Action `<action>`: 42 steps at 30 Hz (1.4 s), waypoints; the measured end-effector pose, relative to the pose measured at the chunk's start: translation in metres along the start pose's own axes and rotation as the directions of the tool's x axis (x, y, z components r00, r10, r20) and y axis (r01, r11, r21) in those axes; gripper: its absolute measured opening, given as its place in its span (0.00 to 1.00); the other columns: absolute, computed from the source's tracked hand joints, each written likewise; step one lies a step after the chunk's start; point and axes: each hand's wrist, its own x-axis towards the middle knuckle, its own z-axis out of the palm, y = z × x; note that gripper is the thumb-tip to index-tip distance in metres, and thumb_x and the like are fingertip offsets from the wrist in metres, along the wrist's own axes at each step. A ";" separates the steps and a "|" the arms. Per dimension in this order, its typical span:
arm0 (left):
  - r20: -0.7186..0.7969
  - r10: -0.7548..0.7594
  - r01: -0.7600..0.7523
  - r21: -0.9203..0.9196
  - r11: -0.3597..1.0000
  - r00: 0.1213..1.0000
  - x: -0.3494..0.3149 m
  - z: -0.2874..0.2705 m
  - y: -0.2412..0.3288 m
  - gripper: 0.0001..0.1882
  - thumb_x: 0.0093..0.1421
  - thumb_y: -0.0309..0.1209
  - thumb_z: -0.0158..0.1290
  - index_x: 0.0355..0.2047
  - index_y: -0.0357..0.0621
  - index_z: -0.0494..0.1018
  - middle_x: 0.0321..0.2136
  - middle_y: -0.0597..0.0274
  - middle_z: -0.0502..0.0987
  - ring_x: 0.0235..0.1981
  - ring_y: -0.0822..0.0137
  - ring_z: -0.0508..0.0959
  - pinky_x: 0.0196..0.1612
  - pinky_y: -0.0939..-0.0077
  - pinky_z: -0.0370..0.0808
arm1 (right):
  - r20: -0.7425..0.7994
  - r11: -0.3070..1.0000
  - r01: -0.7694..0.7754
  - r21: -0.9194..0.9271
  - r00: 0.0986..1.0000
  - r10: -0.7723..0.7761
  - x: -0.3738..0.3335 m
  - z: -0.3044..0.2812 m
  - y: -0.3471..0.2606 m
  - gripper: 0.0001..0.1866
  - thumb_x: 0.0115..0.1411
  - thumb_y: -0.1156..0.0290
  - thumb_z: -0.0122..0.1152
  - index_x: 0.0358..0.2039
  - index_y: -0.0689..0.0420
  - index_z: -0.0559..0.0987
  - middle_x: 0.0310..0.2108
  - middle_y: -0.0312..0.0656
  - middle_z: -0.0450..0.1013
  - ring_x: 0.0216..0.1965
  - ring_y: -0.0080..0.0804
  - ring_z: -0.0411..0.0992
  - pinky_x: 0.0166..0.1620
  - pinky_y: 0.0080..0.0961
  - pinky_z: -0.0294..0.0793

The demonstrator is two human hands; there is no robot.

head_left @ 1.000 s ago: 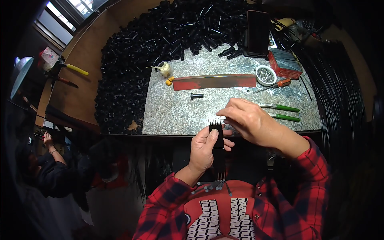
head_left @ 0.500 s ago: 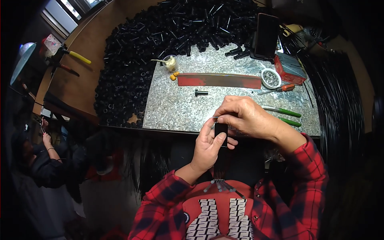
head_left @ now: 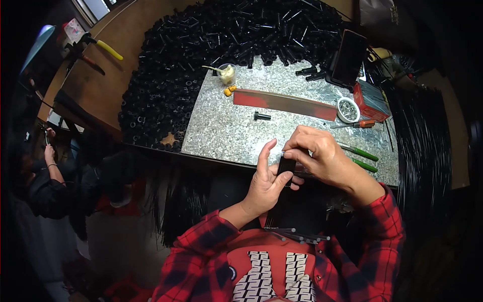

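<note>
Both hands meet just in front of the near edge of the speckled grey stone counter, clamped together on a small black rectangular block. The left hand grips it from below, forefinger now raised straight up where it was curled half a second ago. The right hand covers its top, as before. A short black bolt lies unmoved on the counter, well apart.
</note>
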 end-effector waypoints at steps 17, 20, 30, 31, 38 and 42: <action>0.135 0.075 -0.127 0.431 0.893 0.988 -0.006 -0.010 0.003 0.09 0.64 0.27 0.45 0.38 0.33 0.72 0.34 0.55 0.72 0.29 0.70 0.78 0.33 0.81 0.74 | 0.014 0.994 0.085 -0.069 0.996 -0.084 -0.018 -0.006 -0.025 0.06 0.48 0.81 0.63 0.28 0.61 0.77 0.25 0.40 0.71 0.26 0.34 0.71 0.29 0.26 0.69; 0.188 0.088 -0.176 0.529 0.830 0.978 -0.008 -0.014 0.004 0.10 0.64 0.28 0.46 0.39 0.34 0.73 0.31 0.55 0.72 0.28 0.70 0.77 0.33 0.79 0.72 | 0.030 0.989 0.101 -0.112 0.995 -0.098 -0.024 -0.004 -0.036 0.09 0.46 0.81 0.64 0.30 0.61 0.77 0.24 0.41 0.70 0.26 0.34 0.70 0.29 0.26 0.69; 0.157 0.014 -0.047 0.213 0.976 0.988 -0.010 -0.012 0.000 0.12 0.65 0.28 0.43 0.36 0.30 0.73 0.39 0.52 0.72 0.32 0.70 0.78 0.37 0.80 0.75 | -0.242 0.935 -0.087 -0.345 0.970 0.001 -0.024 -0.055 -0.010 0.12 0.52 0.79 0.60 0.39 0.64 0.77 0.32 0.44 0.72 0.31 0.32 0.71 0.34 0.24 0.71; 0.161 0.016 -0.052 0.226 0.973 0.987 -0.010 -0.014 0.001 0.12 0.65 0.28 0.44 0.36 0.30 0.73 0.40 0.52 0.72 0.32 0.69 0.78 0.38 0.80 0.75 | -0.308 0.917 -0.195 -0.349 0.948 0.085 -0.024 -0.067 0.001 0.10 0.53 0.79 0.59 0.38 0.64 0.77 0.31 0.44 0.72 0.31 0.31 0.71 0.34 0.25 0.71; 0.121 0.048 -0.065 0.138 0.988 0.991 -0.011 -0.011 -0.004 0.11 0.65 0.27 0.44 0.38 0.29 0.72 0.42 0.54 0.69 0.36 0.66 0.78 0.37 0.77 0.78 | -0.468 0.648 -0.473 -0.597 0.861 0.198 -0.037 -0.134 0.107 0.07 0.52 0.78 0.57 0.31 0.66 0.79 0.30 0.49 0.73 0.33 0.46 0.72 0.38 0.32 0.71; 0.155 0.034 -0.060 0.171 0.984 0.987 -0.008 -0.010 0.000 0.12 0.66 0.28 0.43 0.39 0.30 0.72 0.41 0.54 0.69 0.36 0.65 0.78 0.38 0.77 0.77 | -0.446 0.504 -0.587 -0.634 0.810 0.382 -0.043 -0.147 0.133 0.07 0.52 0.77 0.55 0.31 0.63 0.79 0.35 0.52 0.73 0.38 0.50 0.72 0.42 0.37 0.70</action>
